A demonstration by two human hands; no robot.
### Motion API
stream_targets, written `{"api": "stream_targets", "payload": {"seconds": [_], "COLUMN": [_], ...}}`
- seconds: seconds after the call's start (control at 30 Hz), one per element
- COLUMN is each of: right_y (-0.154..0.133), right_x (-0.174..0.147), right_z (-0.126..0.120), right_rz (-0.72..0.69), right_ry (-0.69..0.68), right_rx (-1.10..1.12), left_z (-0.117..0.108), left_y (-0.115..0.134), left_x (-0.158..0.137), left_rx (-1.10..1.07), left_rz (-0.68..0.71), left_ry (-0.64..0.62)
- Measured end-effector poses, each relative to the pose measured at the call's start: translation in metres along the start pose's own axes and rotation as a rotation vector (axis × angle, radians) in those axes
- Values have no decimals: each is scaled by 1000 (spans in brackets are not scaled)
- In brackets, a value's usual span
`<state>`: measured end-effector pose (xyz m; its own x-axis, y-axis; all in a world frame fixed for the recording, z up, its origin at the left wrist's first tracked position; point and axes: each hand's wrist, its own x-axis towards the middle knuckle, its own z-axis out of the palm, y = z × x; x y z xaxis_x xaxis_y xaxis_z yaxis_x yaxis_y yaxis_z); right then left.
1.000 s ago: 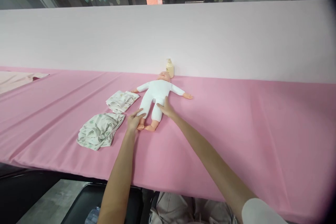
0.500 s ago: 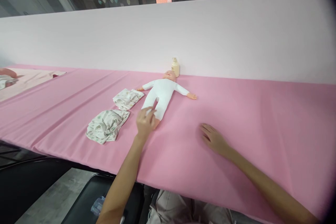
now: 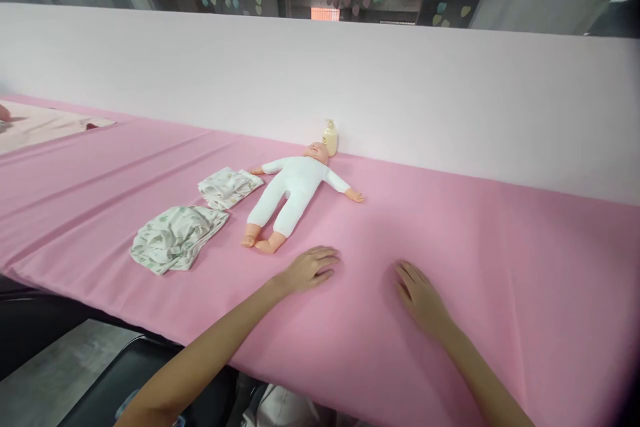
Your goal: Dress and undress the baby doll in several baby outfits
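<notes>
1. Pale cloth: we see it far left of the doll, well apart, cut by the frame edge.
2. Crumpled leaf-print cloth: left of the doll's feet.
3. Folded white cloth: between leaf-print cloth and doll, just beside its outstretched arm.
4. Doll: white suit, on its back on the pink tabletop, arms spread, feet toward us.
5. Left hand: right of the doll's feet, fingers loosely spread, holding nothing.
6. Pump bottle: upright at the doll's head; contact, we can't tell.
7. Right hand: farther right of the doll, fingers together, half-extended, holding nothing.
</notes>
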<state>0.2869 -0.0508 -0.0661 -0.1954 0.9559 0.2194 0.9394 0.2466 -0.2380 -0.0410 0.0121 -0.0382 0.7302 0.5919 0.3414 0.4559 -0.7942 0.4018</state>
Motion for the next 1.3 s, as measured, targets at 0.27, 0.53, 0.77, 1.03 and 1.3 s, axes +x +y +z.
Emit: {"api": "stream_targets", "payload": {"seconds": [0.27,0.53,0.77,1.03,1.3], "right_y": [12,11,6,0,-120], "right_x": [-4,-3,-4,-1,-49], "right_z": [9,15,9,2,-25], "right_rz": [-40,-42,-39,-48,-121], "right_ry": [32,87,82,57,-294], "right_rx": [51,68,80,74,789], "left_z": [-73,-160,-162,-153,-18], "left_y": [8,-26,-9,34,164], "left_x": [-41,-147,-151,-169,-135], "left_rx": [294,537,620,811,680], "left_rz": [-166,-1147,-1115,-1239,-673], "left_ry": [389,271,142,219,174]}}
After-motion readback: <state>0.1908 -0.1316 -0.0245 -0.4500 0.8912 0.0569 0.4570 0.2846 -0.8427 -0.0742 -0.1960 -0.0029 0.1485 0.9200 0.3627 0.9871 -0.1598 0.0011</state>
